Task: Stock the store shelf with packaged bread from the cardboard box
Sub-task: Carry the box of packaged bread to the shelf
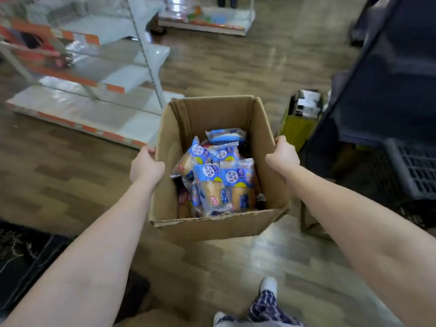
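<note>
The cardboard box (219, 175) is held between both hands: left hand (146, 166) clenched on its left wall, right hand (283, 156) clenched on its right wall. Bread packets (217, 178) lie inside. Wood-pattern floor (236, 67) below; white store shelf (94, 95) at left.

Your fingertips curl out of sight behind the walls of the cardboard box (212, 114), so your grip there stays hidden. The lower bread packs (213, 185) lie buried. The store shelf (94, 74) is blurred and cut off at the left edge.
</note>
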A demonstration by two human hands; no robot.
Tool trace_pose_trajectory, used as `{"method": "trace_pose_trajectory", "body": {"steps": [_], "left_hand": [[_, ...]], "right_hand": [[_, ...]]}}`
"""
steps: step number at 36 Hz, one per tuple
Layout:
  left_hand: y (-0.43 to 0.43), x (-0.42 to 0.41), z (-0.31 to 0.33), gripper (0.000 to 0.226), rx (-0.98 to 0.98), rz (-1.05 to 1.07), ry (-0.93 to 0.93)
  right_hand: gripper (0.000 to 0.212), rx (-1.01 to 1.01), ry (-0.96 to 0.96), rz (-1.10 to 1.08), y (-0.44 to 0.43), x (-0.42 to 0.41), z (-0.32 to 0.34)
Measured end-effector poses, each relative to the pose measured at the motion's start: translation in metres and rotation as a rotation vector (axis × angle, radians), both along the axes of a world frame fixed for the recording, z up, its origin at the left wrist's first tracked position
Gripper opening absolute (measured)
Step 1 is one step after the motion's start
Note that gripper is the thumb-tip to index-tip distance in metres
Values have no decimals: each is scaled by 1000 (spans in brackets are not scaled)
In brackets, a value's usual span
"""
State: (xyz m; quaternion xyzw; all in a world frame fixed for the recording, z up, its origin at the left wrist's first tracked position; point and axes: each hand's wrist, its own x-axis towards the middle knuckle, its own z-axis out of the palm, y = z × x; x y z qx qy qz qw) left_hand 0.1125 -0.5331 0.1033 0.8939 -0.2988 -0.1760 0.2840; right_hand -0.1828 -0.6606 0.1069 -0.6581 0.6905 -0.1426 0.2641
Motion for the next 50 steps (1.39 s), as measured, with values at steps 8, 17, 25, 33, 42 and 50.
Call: {"method": "trace_pose_trajectory", "body": {"steps": [8, 17, 25, 33, 42, 50], "left_hand": [[-117, -93, 9, 34, 3, -221, -10], [-217, -204, 25, 37, -22, -395, -7], [-296, -269, 43, 34, -62, -585, -53], [-389, -358, 68, 29, -104, -865, -80], [-461, -433, 82, 27, -154, -1148, -78], [-499, -498, 98, 26, -157, -1314, -48]], "right_hand": [[41, -21, 28, -189, -54, -118, 20], [38, -46, 44, -336, -103, -234, 37], [37, -64, 36, -465, -124, -305, 51], [37, -86, 42, -732, -132, -371, 65], [39, -78, 33, -1008, -128, -405, 74], [39, -93, -10, -1159, -121, -434, 79]]}}
